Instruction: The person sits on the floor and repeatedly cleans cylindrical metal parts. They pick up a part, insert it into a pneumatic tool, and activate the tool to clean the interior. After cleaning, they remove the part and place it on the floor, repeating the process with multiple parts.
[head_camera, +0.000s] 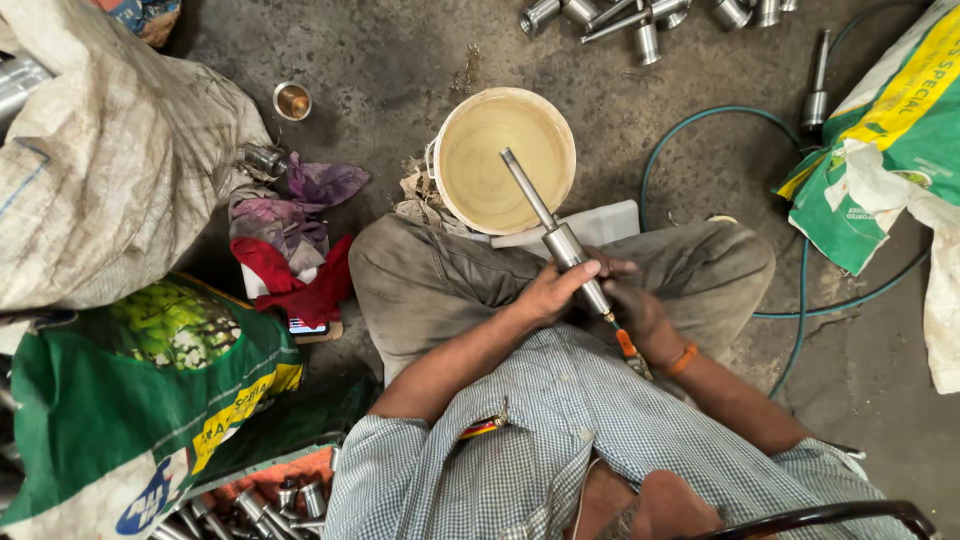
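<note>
Fingers of left hand (553, 290), right hand (632, 308) wrapped round one steel shaft (555, 233) | one bucket (505, 159)

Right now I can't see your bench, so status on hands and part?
Left hand gripping steel shaft. Right hand at its lower end with orange-handled tool. Bucket just beyond.

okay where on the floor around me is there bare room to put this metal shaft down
Bare concrete lies between the small copper cup and the cream bucket, and inside the loop of green hose right of the bucket. It is crowded by the rags, the sacks and the metal parts at top.
</note>
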